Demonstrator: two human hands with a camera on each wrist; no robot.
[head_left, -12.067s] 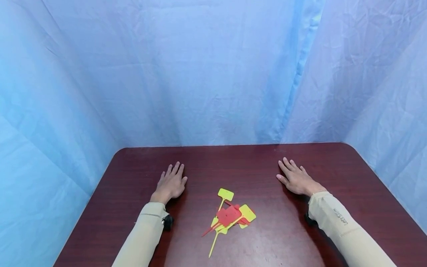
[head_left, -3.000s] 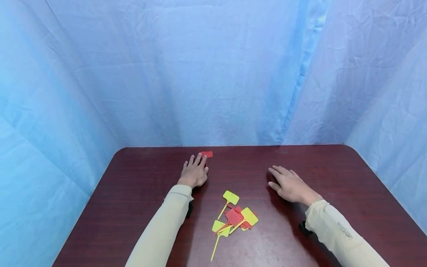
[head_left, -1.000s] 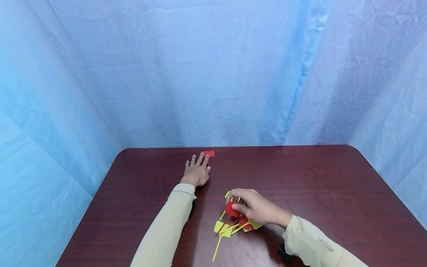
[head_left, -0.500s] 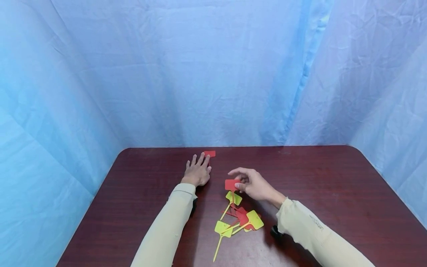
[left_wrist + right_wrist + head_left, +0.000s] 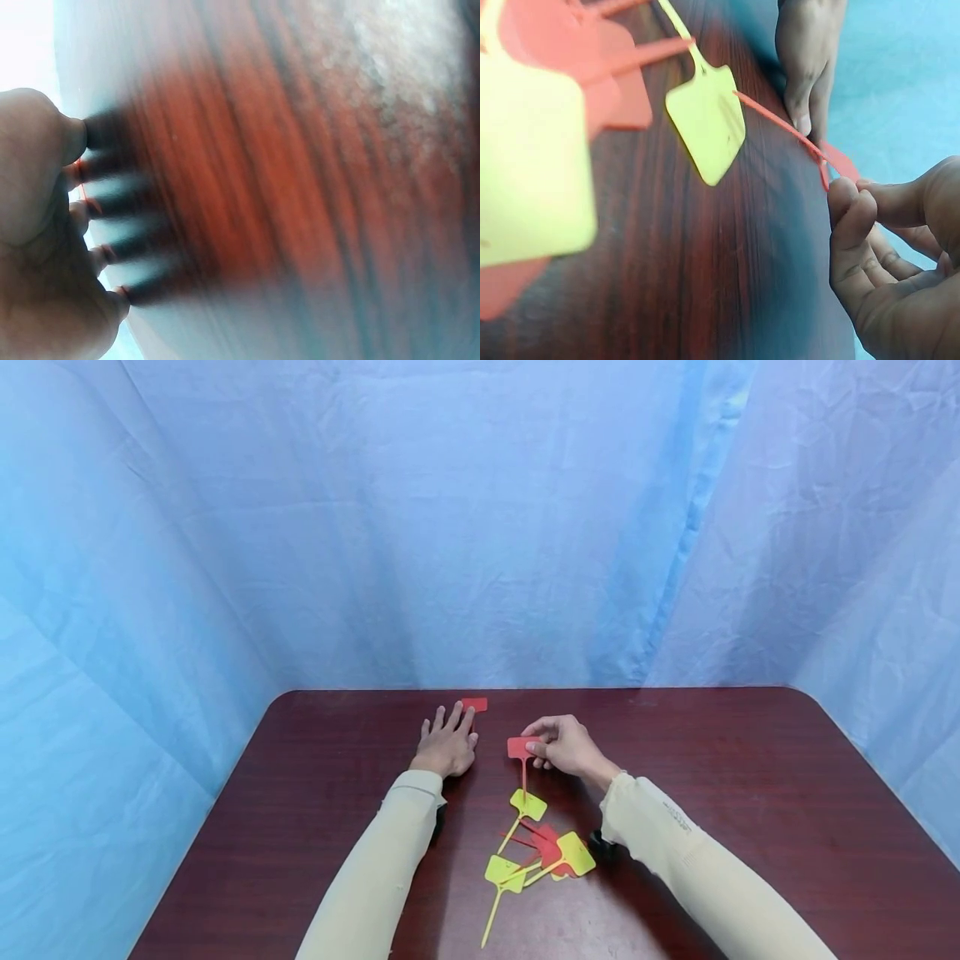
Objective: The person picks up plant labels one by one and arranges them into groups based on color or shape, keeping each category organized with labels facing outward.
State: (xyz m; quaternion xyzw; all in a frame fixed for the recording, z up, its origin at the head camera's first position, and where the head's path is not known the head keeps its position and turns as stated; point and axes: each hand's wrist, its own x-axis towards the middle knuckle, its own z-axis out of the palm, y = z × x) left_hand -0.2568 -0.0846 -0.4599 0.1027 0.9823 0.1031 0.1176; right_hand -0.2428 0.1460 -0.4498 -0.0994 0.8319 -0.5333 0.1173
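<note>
My right hand [image 5: 567,749] pinches a red flag-shaped plastic tag [image 5: 517,748] by its head, between thumb and fingers. The tag's thin stem points toward me, its tip overlapping a yellow tag [image 5: 528,804] in the head view. My left hand [image 5: 446,745] lies near the far edge with fingers spread, its fingertips at a second red tag [image 5: 477,703], whose stem is partly hidden. In the right wrist view the held tag's stem [image 5: 772,116] slants away from my fingers. The left wrist view shows my left hand [image 5: 37,225] palm side, fingertips down on the table.
In front of my hands lies a loose pile of yellow tags [image 5: 506,872] and red tags [image 5: 547,842], stems crossing. They rest on a dark wooden table [image 5: 315,793] with rounded far corners. A blue curtain [image 5: 480,527] hangs close behind and at both sides.
My right hand has come from the table's right side to the pile, gripped a red tag and carried it toward the far edge. Earlier, the left hand moved to the red tag there.
</note>
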